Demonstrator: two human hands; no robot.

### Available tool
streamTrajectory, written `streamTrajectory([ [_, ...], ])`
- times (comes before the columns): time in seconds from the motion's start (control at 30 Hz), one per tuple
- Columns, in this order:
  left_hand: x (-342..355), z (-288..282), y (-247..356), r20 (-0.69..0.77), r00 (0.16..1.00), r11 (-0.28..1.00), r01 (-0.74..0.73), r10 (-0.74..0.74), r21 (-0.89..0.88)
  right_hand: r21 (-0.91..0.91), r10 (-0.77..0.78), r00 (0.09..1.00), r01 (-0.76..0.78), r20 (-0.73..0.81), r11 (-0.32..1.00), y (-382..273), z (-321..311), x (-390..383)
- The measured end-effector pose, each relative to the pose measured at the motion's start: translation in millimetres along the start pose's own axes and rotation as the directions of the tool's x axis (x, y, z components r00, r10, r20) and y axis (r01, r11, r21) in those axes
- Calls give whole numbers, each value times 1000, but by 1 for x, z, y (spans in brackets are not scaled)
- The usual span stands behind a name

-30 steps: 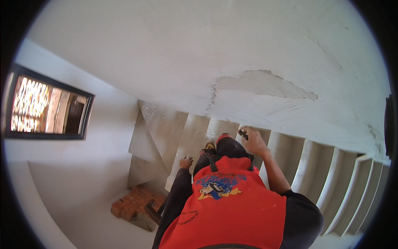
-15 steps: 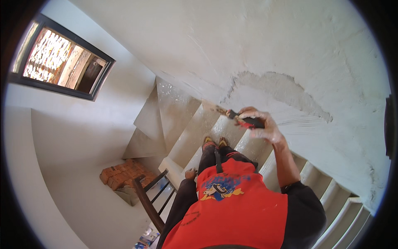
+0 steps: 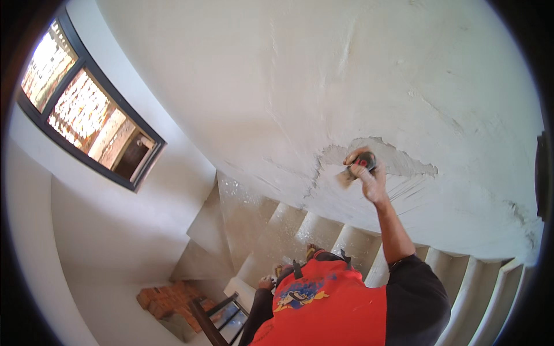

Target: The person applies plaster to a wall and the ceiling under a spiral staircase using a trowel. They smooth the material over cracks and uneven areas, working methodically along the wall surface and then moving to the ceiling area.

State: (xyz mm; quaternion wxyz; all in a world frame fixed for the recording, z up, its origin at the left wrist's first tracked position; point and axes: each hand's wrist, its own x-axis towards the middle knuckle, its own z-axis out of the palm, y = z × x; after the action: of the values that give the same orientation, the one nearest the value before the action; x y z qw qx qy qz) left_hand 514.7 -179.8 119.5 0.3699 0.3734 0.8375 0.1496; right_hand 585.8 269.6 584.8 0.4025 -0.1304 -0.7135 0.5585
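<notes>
My right hand [image 3: 372, 173] is raised in front of the plastered wall, its fingers closed round the handle of a scraper [image 3: 362, 163]. The handle is black with red; the tan working end is blurred by motion and points down to the left. Behind the hand lies a rough grey patch [image 3: 407, 161] with a ragged upper edge, where the wall's surface looks uneven. Whether the scraper touches the wall I cannot tell. Low at my left side hangs my left hand [image 3: 266, 282], small in view, near a pale post top; its fingers are too indistinct to read.
I stand on a turning staircase [image 3: 311, 228] speckled with white bits. A dark railing [image 3: 208, 320] runs at lower left, beyond it a stack of orange bricks [image 3: 167, 303]. A dark-framed window [image 3: 109, 164] is set in the left wall.
My right hand has lifted the scraper away from above the steps and up across the rough patch, turning its working end downward. The view has shifted toward the wall.
</notes>
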Motion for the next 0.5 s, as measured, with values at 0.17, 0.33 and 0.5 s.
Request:
streamTrajectory([
  [0.17,-11,23,-81,39,962,229,104,-270,-968,190,-240,967,251,-80,949,-92,20,59],
  [0.33,-67,4,-104,237,913,-170,190,-332,-967,170,-729,659,752,-187,636,-188,4,80],
  [0.5,-99,1,-139,446,851,-462,288,-278,-838,175,-919,380,917,-109,359,-240,7,87],
])
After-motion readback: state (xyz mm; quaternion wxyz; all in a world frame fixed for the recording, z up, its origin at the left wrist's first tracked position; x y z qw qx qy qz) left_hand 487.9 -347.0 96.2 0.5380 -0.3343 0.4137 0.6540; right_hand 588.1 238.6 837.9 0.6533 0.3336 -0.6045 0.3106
